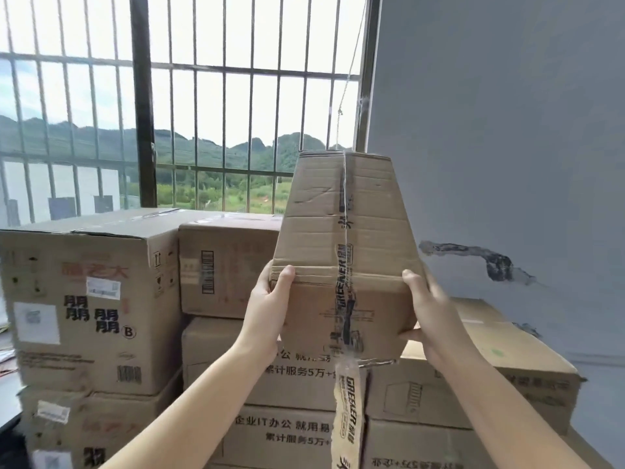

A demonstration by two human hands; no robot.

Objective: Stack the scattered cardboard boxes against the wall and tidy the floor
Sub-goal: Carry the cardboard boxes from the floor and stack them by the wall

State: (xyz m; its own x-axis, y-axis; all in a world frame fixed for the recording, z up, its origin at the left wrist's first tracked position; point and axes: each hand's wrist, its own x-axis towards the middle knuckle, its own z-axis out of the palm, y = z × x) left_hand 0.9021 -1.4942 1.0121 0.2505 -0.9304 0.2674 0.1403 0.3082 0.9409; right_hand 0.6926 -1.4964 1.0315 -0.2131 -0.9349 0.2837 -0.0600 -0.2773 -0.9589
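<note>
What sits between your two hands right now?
In the head view, only the held cardboard box, gripped by the left hand and right hand.

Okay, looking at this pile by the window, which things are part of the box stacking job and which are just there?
Part of the job:
- held cardboard box, gripped by left hand and right hand
- stacked boxes below it
- loose tape strip hanging from the held box

Just there:
- barred window
- grey wall
- hanging string
</note>
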